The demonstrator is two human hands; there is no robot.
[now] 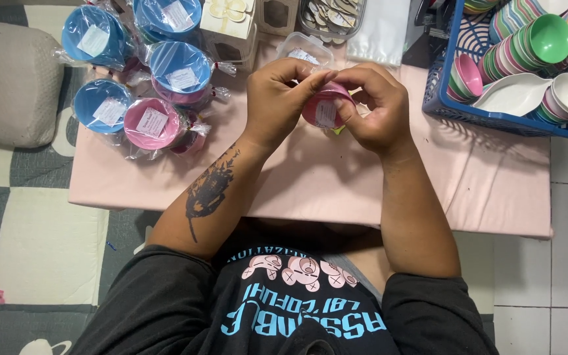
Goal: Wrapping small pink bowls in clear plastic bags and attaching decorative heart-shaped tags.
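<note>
At the far left edge of the low pink table (310, 190) sits your finished pile: wrapped bowls (146, 79), blue and pink, each sealed in clear film with a white label showing through. Keep that pile where it is, well apart from your hands, so nothing slides into the work.

Moving toward the middle, your left hand (277, 98) is curled over the top of the pink bowl (323, 108), thumb and forefinger pinched narrow on the clear wrap at its upper rim. The bowl is held just above the table's back half, between both hands, with its label facing you. Hold that pinch firmly and pull the film taut before you twist or tie, so the wrap lies smooth over the label, as I judge it.

Your right hand (373, 108) cups the bowl from the other side, fingers bent close and gripping the rim and film. Let it steady the bowl while the left gathers the slack.

Behind your hands lie a clear plastic tub (300, 49) and a stack of clear bags (382, 29). At the right back corner stands the blue crate (442, 98) of unwrapped coloured bowls, close to your right hand.
</note>
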